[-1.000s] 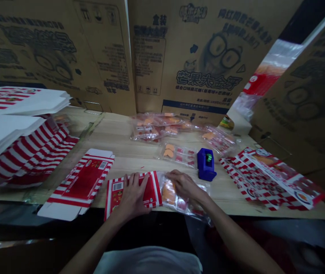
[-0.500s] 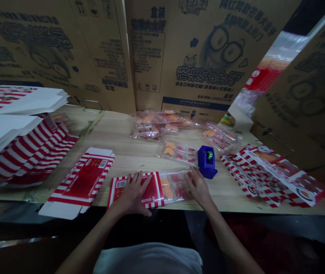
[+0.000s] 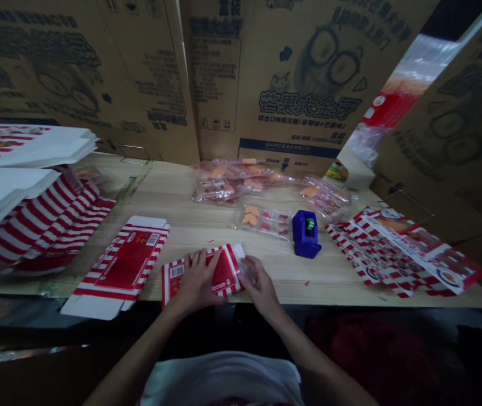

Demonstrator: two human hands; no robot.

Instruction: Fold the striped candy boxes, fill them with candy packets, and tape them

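Note:
A red-and-white striped carton [image 3: 224, 273] lies at the near edge of the wooden table [image 3: 190, 208]. My left hand [image 3: 196, 280] lies flat on top of it with fingers spread. My right hand [image 3: 257, 281] presses against the carton's open right end, fingers curled at a bit of clear plastic there. The clear packet of orange and red sweets is almost wholly inside the carton.
A flat striped carton blank [image 3: 124, 262] lies to the left, stacks of blanks [image 3: 29, 192] at far left and more at right [image 3: 393, 251]. A blue tape dispenser [image 3: 306, 232] and clear sweet packets [image 3: 266, 220] sit mid-table. Big cardboard boxes [image 3: 300, 84] wall the back.
My right hand has moved left and pushed the clear sweet packet into the striped carton. My left hand has stayed on the carton.

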